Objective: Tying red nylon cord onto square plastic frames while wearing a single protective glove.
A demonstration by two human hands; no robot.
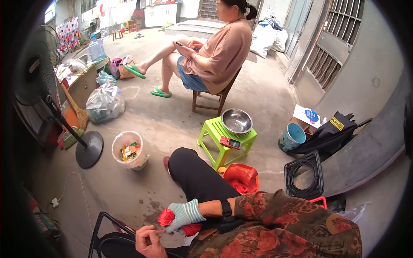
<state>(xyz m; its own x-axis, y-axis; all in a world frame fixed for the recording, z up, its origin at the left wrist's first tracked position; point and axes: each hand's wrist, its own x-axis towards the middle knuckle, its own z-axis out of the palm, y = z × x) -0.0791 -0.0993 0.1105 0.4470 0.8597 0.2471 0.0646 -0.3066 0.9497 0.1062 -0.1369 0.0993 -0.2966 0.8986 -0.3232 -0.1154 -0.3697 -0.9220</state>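
The right hand (180,218) grasped a red bundle (165,217); the left hand (148,241) pinched a strand (160,231). A hasty tug, seemingly, risked tangling it.

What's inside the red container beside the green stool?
Bunched red material shows inside the red container, close in colour to the red bundle in the gloved right hand. Whatever lies beneath that material, container bottom included, is covered.

Red strand bdl (166,217) in R fingers (174,224)
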